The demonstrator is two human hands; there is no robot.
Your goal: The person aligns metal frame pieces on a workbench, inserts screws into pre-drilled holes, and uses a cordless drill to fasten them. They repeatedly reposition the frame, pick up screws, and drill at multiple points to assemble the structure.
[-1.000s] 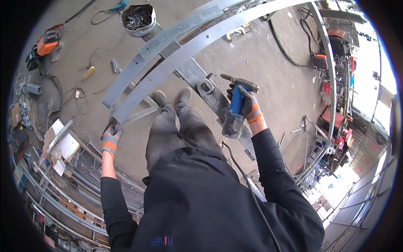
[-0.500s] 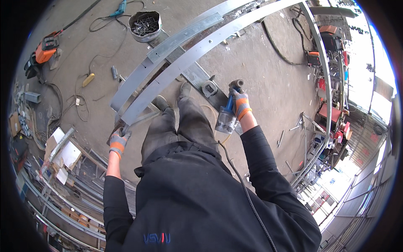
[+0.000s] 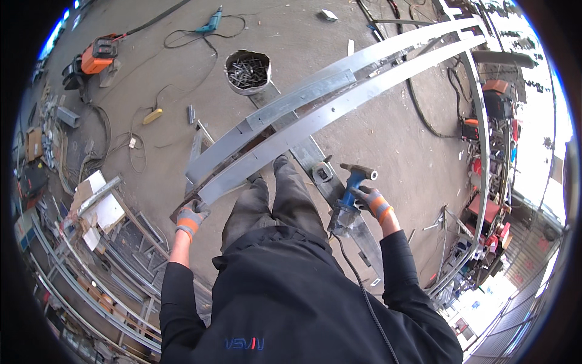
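Note:
My left hand, in a grey and orange glove, is closed on the near end of a curved metal frame. Two long silver bands form this frame, with a gap between them. My right hand, gloved alike, grips a blue-handled tool with a hammer-shaped head. At the tool's lower end is a cloudy, see-through container, its contents not clear. Beside it a black cord runs back over my jacket. A tape measure lies left of the tool on a flat steel beam.
A bucket of thin metal pieces stands beyond the frame. On the floor lie a teal drill with its cable, an orange machine and a yellow-handled object. Metal lengths crowd the left; a large curved rail spans the right.
The whole view has shifted, so things sit lower and further right. My right hand has turned to the right side of the blue handle. My left hand stays at the frame's end.

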